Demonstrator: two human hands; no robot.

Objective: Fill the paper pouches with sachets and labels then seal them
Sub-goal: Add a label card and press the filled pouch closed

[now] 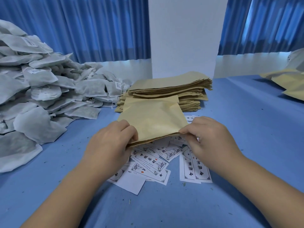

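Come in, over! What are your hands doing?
Left hand and right hand pinch the pouch at its near edge. Labels beneath, sachets piled left. Nothing blocking.

Your view was evenly and moderately bright, with a cool blue cast throughout. Daylight came through the blue curtains (98, 30) at the back, strongest in a pale streak in the right-hand panel. Shadows were soft: the pouch (153, 119) pinched by your left hand (111, 142) and right hand (212, 142) threw a faint one onto the labels (148, 163), and another lay along the foot of the sachet pile (41, 96) on the worktop (246, 129). Centre focus was adequate; large label characters read clearly, while small print on the sachet tags was smeared. Wide-angle distortion bowed the curtain hems and stretched your forearms toward the lower corners, where detail softened.
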